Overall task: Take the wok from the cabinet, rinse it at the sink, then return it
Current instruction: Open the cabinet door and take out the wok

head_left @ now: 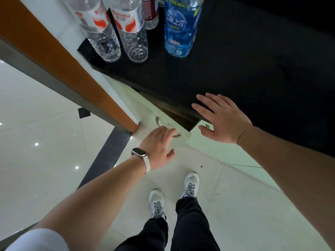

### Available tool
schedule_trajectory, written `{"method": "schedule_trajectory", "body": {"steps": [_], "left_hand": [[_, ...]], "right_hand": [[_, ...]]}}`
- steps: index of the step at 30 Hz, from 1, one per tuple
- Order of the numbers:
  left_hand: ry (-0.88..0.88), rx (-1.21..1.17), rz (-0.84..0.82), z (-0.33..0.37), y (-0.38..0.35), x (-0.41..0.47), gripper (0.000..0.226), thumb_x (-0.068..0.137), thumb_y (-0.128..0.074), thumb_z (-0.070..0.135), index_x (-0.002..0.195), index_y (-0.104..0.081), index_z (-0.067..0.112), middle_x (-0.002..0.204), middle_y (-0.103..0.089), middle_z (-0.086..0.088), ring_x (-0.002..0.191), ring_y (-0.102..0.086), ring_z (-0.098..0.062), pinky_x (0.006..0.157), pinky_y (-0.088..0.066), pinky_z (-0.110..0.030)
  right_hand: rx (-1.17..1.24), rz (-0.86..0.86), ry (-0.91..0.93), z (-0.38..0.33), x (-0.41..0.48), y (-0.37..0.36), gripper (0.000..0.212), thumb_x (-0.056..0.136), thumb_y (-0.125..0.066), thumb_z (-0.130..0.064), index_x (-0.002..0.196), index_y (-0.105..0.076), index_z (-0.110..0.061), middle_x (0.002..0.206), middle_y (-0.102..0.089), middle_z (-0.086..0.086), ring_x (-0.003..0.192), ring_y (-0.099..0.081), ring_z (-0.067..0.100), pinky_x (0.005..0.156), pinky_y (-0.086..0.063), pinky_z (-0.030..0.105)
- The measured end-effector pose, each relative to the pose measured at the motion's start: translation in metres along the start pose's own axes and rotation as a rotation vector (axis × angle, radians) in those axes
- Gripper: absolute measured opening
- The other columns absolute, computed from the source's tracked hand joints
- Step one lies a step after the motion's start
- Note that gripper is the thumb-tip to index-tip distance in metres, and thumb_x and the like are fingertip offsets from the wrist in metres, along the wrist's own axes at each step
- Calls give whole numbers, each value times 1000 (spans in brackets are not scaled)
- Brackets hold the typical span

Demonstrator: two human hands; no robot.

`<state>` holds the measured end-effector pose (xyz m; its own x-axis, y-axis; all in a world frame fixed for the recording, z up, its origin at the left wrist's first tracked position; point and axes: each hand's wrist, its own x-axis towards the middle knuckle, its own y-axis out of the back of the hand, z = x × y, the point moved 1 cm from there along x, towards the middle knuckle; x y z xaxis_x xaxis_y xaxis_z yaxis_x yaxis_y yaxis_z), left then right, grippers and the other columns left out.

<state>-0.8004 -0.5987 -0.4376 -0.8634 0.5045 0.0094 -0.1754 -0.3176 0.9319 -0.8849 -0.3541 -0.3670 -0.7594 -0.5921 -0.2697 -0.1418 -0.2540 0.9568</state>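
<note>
I look down at a pale cabinet door point(159, 113) under a black countertop point(253, 66). The door stands slightly ajar, with a dark gap point(178, 116) behind it. My left hand point(159, 144), a watch on its wrist, reaches onto the round metal handle point(176, 135) of this door, fingers curled over it. My right hand point(221, 118) hovers flat with spread fingers over the counter's front edge and holds nothing. A second handle point(207, 126) shows by its thumb. No wok is visible.
Two clear water bottles point(134, 33) and a blue bottle point(179, 28) stand on the counter's far left. An orange-and-grey door frame point(59, 57) runs diagonally at left. My feet in white shoes point(157, 201) stand on glossy pale floor tiles.
</note>
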Motion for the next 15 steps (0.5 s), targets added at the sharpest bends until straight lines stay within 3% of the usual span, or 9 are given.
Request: {"method": "schedule_trajectory", "body": {"steps": [3,7,11,15], "left_hand": [[23,-1,-25,-4,5,-8,79,82,-62,46,143,-27,11,125,-62,-11,115,-58,-29,100,-47,-39],[-60,131,-81,-3,6,-5,78,88,-50,52,152,-17,22,103,-64,-7,95,-59,-26,96,-48,-43],[14,201,-76,4,9,0,63,88,-48,55,141,-33,26,88,-63,-6,85,-61,-28,99,-45,-48],[133,231,-64,17,10,-3,51,88,-44,62,124,-42,26,82,-60,-10,75,-59,-34,90,-48,-50]], "right_hand": [[-19,6,-11,1,0,-1,72,94,-27,-62,157,-15,-29,166,-19,4,150,-18,27,119,-13,45],[-20,15,-13,0,-1,-2,71,94,-29,-62,156,-18,-29,166,-21,4,150,-19,27,119,-16,45],[-17,16,-17,0,-1,0,72,93,-29,-62,156,-18,-28,166,-21,4,150,-19,28,120,-16,46],[-14,33,-15,-1,-1,0,71,93,-31,-59,156,-20,-27,165,-23,5,149,-21,29,119,-19,47]]}}
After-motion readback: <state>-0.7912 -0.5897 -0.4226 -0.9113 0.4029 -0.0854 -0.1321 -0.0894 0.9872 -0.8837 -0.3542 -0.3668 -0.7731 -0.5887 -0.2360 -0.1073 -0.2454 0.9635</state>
